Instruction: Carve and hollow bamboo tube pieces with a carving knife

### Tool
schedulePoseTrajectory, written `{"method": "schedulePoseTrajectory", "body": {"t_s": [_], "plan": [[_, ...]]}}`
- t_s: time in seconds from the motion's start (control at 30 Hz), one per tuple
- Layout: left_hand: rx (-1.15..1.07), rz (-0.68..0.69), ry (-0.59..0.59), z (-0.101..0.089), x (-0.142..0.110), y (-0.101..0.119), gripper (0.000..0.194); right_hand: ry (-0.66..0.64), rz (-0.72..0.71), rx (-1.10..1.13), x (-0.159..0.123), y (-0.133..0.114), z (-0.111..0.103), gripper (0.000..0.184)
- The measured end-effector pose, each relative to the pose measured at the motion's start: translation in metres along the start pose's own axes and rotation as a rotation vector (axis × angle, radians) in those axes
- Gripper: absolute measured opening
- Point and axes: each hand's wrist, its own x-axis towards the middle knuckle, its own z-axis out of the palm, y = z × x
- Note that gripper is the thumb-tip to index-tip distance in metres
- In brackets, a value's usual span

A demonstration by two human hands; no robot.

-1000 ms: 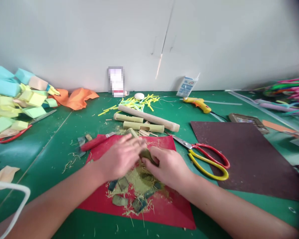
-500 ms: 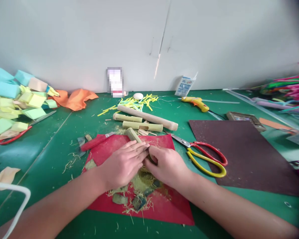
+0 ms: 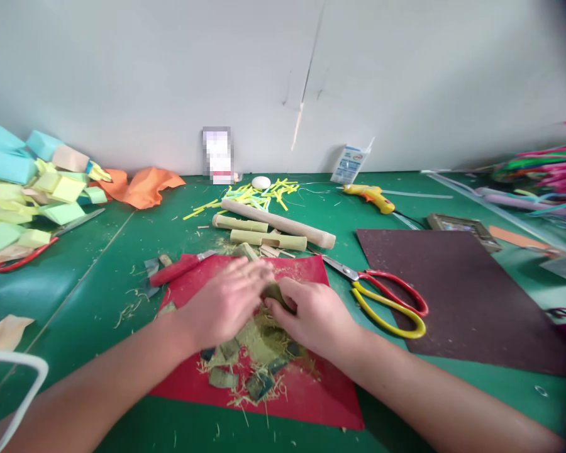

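A greenish bamboo tube [image 3: 274,293] lies slantwise over the red sheet [image 3: 306,396], its far end showing beyond my fingers. My right hand [image 3: 314,308] is closed round the near part of this tube. Across its middle lies my left hand [image 3: 229,296], fingers stretched out and smeared by motion; whether anything is under them is hidden. Below the hands, pale dust, fine shavings and several small dark pieces [image 3: 259,384] that look like worn sandpaper are scattered on the sheet. A red-handled knife [image 3: 174,270] rests at the sheet's upper left.
Two cut bamboo pieces [image 3: 268,240] and a long pale rod [image 3: 283,225] lie beyond the hands. Scissors [image 3: 387,302] are at right, partly on a dark brown sheet [image 3: 453,296]. A yellow glue gun [image 3: 370,197] sits farther back. Folded paper pieces [image 3: 38,182] fill the left.
My left hand has shifted slightly left and toward me, its fingers now blurred, uncovering more of the tube beside my right hand. My right hand keeps its grip. The view has shifted slightly.
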Motion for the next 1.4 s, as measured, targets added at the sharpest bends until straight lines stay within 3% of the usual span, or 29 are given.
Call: {"method": "schedulePoseTrajectory", "body": {"t_s": [0.07, 0.17, 0.33, 0.47, 0.6, 0.77, 0.93, 1.07, 1.2, 1.33, 1.4], "plan": [[-0.036, 0.037, -0.018, -0.0006, -0.0003, -0.0001, 0.042, -0.017, -0.009, 0.018, 0.0004, 0.0004, -0.0002, 0.027], [0.042, -0.09, 0.035, -0.0013, -0.0004, 0.0, 0.041, -0.019, -0.003, 0.007, 0.002, 0.0013, 0.0006, 0.03], [-0.079, 0.018, -0.023, -0.0005, 0.0001, 0.0011, 0.042, -0.016, -0.039, 0.014, 0.0037, 0.004, 0.0038, 0.026], [-0.022, -0.138, 0.038, 0.0007, 0.001, -0.0025, 0.041, -0.02, 0.004, -0.044, 0.0023, 0.0032, 0.0029, 0.031], [-0.097, -0.003, -0.017, 0.002, 0.0009, 0.001, 0.042, -0.052, 0.027, -0.036, 0.0016, 0.0003, -0.0007, 0.028], [-0.009, -0.127, 0.015, 0.0006, 0.0009, -0.0071, 0.042, -0.036, 0.039, -0.079, 0.0009, 0.0002, -0.0031, 0.03], [-0.081, -0.002, -0.04, -0.0008, 0.0006, -0.0055, 0.043, -0.029, 0.021, -0.065, -0.0005, 0.0007, -0.0033, 0.025], [-0.001, -0.086, 0.029, 0.0, 0.0009, -0.0051, 0.042, -0.014, 0.032, -0.097, -0.0006, 0.0004, -0.0032, 0.029], [-0.077, 0.017, -0.023, 0.0002, 0.0003, -0.0025, 0.043, -0.025, 0.021, -0.071, 0.0001, -0.0003, -0.0023, 0.024], [0.003, -0.086, 0.045, -0.0001, 0.0001, -0.0027, 0.042, -0.019, 0.04, -0.083, 0.0001, -0.0016, -0.0024, 0.029], [-0.001, -0.055, 0.055, 0.0, 0.0005, -0.0008, 0.041, -0.025, 0.039, -0.076, -0.0001, -0.0018, -0.003, 0.027]]}}
